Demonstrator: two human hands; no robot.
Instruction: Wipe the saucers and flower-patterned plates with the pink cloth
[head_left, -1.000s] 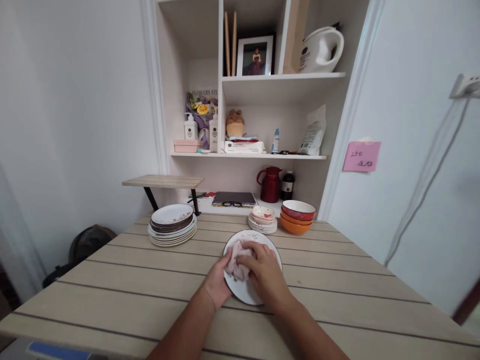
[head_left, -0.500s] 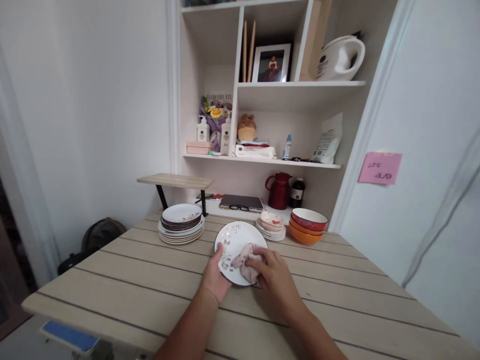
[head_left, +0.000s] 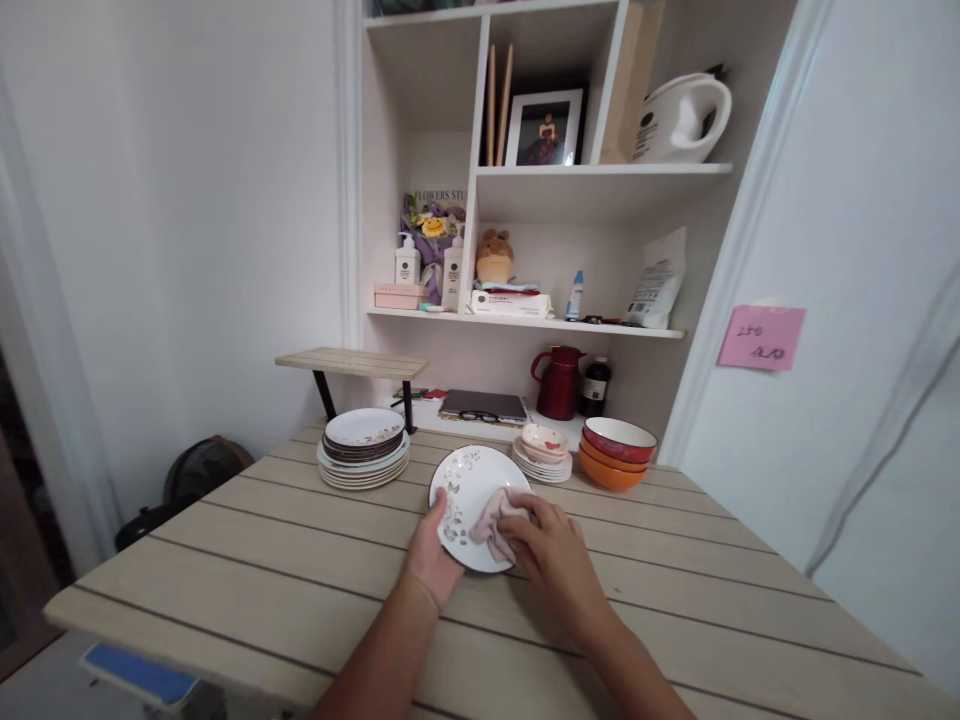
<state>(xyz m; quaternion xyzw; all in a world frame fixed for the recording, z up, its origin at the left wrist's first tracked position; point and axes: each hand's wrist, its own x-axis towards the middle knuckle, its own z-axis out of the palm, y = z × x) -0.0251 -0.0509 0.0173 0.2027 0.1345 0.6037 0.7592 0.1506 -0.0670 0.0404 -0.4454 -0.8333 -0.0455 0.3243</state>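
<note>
A white plate with a dark rim and a floral print is tilted towards me above the middle of the table. My left hand grips its lower left edge, with the thumb on the face and the other fingers hidden underneath. Bunched in my right hand is a pale pink cloth, pressed against the right part of the plate's face. The fingers of that hand are closed over the cloth.
Stacked plates stand at the back left, by a small raised wooden shelf. Small plates with little bowls on top sit at the back, beside nested red and orange bowls. Behind are a red jug and a dark bottle.
My right hand and the cloth have shifted slightly to the right on the plate. My left hand keeps its hold on the edge.
</note>
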